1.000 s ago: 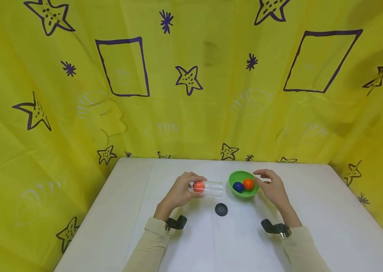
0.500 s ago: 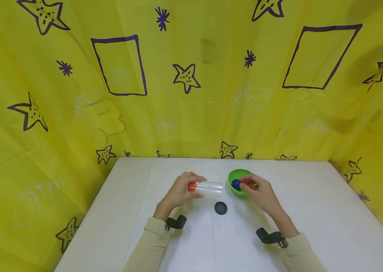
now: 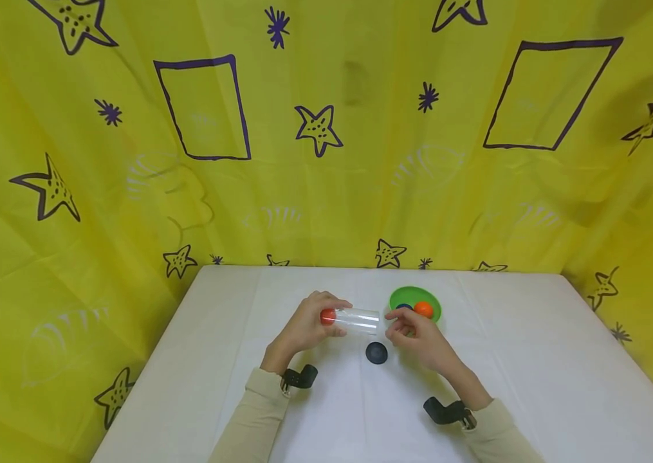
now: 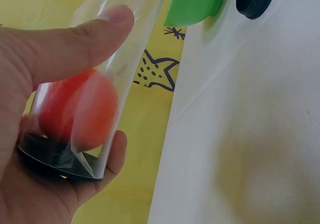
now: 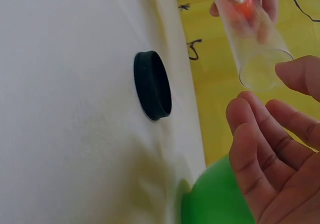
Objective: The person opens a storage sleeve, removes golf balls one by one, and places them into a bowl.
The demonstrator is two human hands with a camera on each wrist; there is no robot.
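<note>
In the head view my left hand (image 3: 310,323) grips a clear plastic tube (image 3: 363,320) lying roughly sideways, its uncovered end toward the right. Inside, a red-orange ball (image 4: 80,109) rests near the black cap (image 4: 57,161) at the tube's held end, as the left wrist view shows. My right hand (image 3: 421,339) is just off the uncovered end, fingers loosely bent, with nothing between them in the right wrist view. Behind it stands a green bowl (image 3: 404,294) with an orange ball (image 3: 423,310) and a dark blue ball (image 3: 404,307), mostly hidden by the hand.
A loose black cap (image 3: 376,353) lies on the white table (image 3: 326,411) in front of the tube, between the hands. Yellow patterned curtain (image 3: 361,193) encloses the table at the back and sides.
My right hand has moved from the bowl's right rim, across the bowl, to the tube's uncovered end. Within the tube the ball has slid left to the capped end.
</note>
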